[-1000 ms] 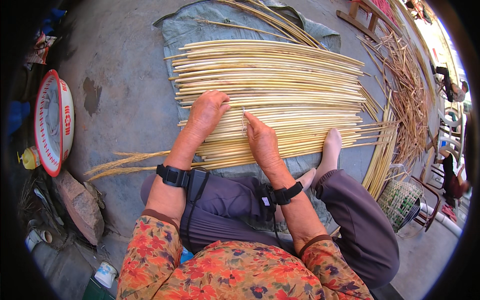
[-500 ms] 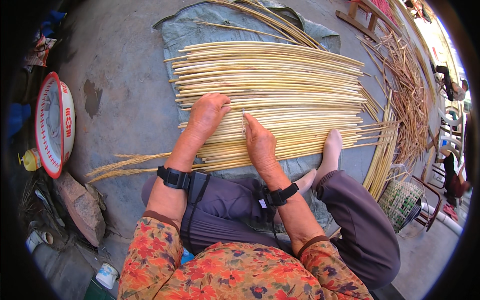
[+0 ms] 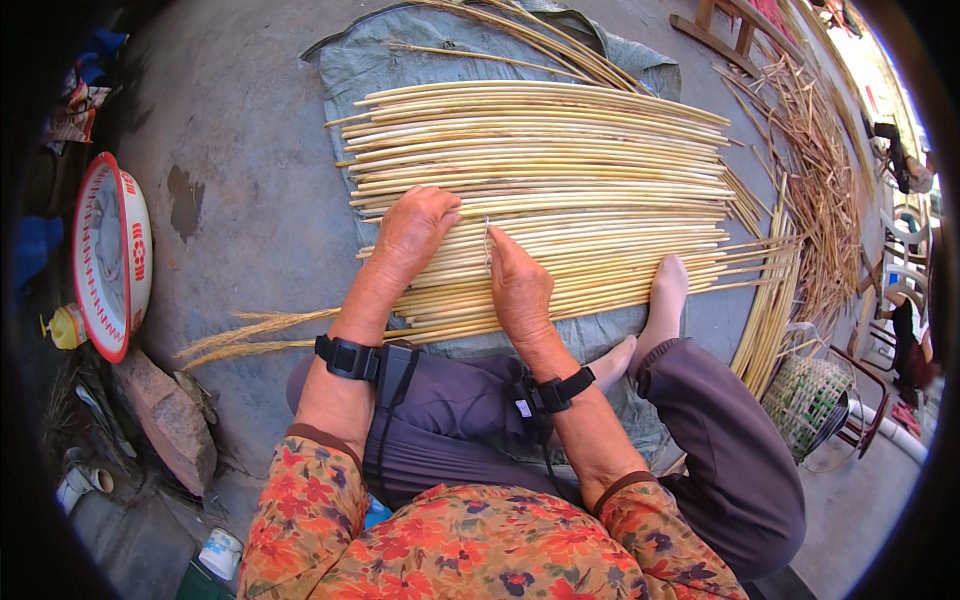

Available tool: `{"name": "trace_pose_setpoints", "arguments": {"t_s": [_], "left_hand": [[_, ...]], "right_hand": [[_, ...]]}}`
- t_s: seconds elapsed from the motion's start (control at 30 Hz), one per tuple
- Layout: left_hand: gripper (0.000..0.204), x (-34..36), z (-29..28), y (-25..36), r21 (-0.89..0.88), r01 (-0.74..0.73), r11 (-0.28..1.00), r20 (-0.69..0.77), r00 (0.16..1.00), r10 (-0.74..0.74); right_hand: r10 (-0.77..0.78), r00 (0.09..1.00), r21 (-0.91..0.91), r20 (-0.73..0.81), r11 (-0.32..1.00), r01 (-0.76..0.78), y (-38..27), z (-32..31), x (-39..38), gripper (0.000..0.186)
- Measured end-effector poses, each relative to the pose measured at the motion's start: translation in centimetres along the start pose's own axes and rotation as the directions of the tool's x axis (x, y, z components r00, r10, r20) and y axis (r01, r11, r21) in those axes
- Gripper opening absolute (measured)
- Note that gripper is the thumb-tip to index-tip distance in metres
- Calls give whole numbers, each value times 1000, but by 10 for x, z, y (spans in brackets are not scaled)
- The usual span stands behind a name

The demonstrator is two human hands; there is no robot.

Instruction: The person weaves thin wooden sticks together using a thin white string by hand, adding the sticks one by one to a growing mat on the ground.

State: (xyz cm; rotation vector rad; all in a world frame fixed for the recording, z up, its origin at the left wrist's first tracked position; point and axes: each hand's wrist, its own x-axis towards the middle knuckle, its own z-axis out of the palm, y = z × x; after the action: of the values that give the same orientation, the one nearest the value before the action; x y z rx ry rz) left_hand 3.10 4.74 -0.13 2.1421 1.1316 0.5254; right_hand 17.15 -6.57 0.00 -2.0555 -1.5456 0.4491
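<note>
Long pale-yellow straw-like stalks point(image 3: 600, 170) lie side by side in a wide mat in front of me. My left hand point(image 3: 418, 228) is closed at the mat's left half, its fingertips pinching a stalk. Just to its right, my right hand point(image 3: 522, 290) is also closed, thumb and forefinger together over the stalks. A thin whitish string point(image 3: 488, 240) shows at those fingertips, running across several stalks; whether a needle is on it is too small to tell. Two stalks with feathery brush ends point(image 3: 235, 335) stick out at the mat's lower left.
A grey-green tarp point(image 3: 345, 85) lies under the stalks. My foot point(image 3: 668, 295) rests at their right. Beyond are loose dry stalks point(image 3: 815, 190), a woven basket point(image 3: 805, 400) and a wooden frame point(image 3: 735, 35). At left stand a red-rimmed white basin point(image 3: 140, 250) and a stone block point(image 3: 165, 420).
Both hands hold nearly the same positions. The surroundings shift slightly in the picture, as from a small head movement.
</note>
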Motion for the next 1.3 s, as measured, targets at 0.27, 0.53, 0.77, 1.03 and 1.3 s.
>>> {"name": "trace_pose_setpoints", "arguments": {"t_s": [0.27, 0.53, 0.77, 1.03, 1.3], "left_hand": [[17, 0, 0, 0, -16, -9, 1000, 1, 1000, 9], [18, -1, 0, 2, -34, 7, 999, 14, 1000, -7], [17, -2, -1, 2, -22, -19, 1000, 14, 1000, 19], [17, -1, -3, 6, -13, -10, 1000, 37, 999, 10], [17, -2, -6, 8, -24, -18, 1000, 30, 999, 19]], "right_hand": [[45, 999, -2, -25, 999, -46, -3, 5, 4, 27], [7, 995, -25, -97, 1000, -9, -6, 8, 5, 27], [11, 996, -49, -92, 999, -16, -8, 11, 6, 25], [77, 993, -25, -87, 997, -79, -12, 10, 9, 20], [108, 986, 52, -131, 993, -102, -12, 12, 10, 18]]}}
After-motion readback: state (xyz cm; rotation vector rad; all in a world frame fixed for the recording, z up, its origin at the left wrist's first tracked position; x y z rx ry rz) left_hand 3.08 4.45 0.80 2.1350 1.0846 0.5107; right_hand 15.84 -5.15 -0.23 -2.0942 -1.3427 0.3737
